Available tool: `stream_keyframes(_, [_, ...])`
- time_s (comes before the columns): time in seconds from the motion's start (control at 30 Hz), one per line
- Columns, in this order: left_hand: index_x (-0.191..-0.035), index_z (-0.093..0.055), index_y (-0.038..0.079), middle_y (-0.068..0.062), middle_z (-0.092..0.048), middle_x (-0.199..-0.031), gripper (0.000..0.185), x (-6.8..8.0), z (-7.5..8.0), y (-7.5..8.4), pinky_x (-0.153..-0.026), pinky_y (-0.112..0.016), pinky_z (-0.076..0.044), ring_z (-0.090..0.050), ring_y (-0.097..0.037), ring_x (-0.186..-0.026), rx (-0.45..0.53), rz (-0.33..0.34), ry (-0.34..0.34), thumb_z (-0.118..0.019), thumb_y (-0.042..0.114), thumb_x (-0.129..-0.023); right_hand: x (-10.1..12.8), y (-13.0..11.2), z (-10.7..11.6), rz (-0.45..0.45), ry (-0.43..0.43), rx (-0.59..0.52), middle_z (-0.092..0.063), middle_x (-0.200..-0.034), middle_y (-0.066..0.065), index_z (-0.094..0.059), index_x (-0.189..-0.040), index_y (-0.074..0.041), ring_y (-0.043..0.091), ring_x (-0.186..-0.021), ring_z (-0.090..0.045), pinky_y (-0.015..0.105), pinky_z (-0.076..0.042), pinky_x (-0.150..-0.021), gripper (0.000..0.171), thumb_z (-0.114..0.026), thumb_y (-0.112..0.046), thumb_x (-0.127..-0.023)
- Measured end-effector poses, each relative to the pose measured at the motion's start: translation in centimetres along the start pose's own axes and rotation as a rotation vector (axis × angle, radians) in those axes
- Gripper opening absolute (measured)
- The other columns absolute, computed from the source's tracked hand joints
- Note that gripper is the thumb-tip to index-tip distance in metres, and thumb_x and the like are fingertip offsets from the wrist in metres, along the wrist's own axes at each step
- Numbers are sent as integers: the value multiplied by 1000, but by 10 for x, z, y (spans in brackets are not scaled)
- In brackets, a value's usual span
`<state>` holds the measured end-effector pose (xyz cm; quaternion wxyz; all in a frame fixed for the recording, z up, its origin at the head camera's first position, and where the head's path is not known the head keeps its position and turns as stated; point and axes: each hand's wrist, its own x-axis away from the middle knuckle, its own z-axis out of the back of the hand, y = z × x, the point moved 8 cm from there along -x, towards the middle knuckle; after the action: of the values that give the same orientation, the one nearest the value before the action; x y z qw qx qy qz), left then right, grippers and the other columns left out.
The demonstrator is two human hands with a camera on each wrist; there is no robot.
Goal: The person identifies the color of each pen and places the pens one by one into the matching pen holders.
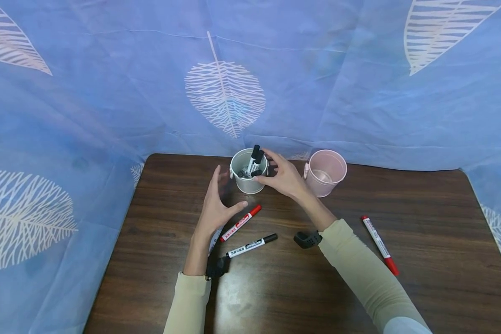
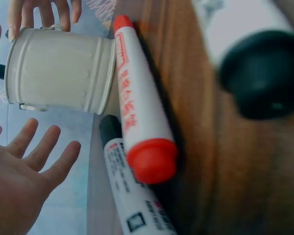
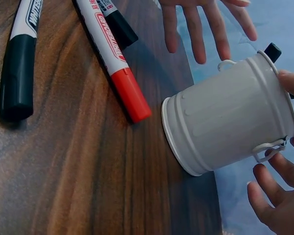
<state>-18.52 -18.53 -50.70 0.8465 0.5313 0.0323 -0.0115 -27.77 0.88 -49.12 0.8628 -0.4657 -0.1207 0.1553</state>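
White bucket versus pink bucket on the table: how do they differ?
The white bucket holds several black-capped markers; the pink bucket holds none. The white bucket sits between both hands, the right hand at its rim; the pink bucket stands untouched to the right. Both stand upright, similar in shape and size.

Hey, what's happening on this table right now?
A person sits at a brown table with both hands around a white bucket holding black markers. The right hand touches its rim; the left hand hovers open beside it. Loose markers lie nearby, and a pink bucket stands to the right.
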Motion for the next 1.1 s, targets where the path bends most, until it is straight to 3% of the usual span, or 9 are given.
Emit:
stream_keyframes(0.5, [-158, -5, 38, -6, -37, -154, 117, 17, -2, -6, -106, -52, -40, -41, -27, -137, -33, 10, -18, -87, 25, -76, 0, 5, -2, -16, 19, -24, -47, -148, 6, -42, -152, -28, 30, -129, -49, 51, -43, -100, 85, -81, -47, -79])
stream_keyframes(0.8, [-159, -12, 35, -6, -42, -150, 115, 36, -2, -4, -107, -51, -39, -41, -24, -138, -85, 24, -12, -89, 32, -74, -5, 2, -7, 75, 24, -102, -45, -150, 9, -41, -152, -24, 26, -137, -42, 45, -38, -108, 84, -83, -37, -80])
stream_keyframes(1.1, [-159, -13, 36, -4, -43, -150, 113, 44, 0, -7, -106, -50, -40, -43, -23, -136, -119, 20, -16, -88, 33, -75, -8, -1, -13, 108, 31, -83, -44, -151, 9, -35, -155, -30, 27, -138, -41, 51, -36, -108, 88, -83, -38, -80])
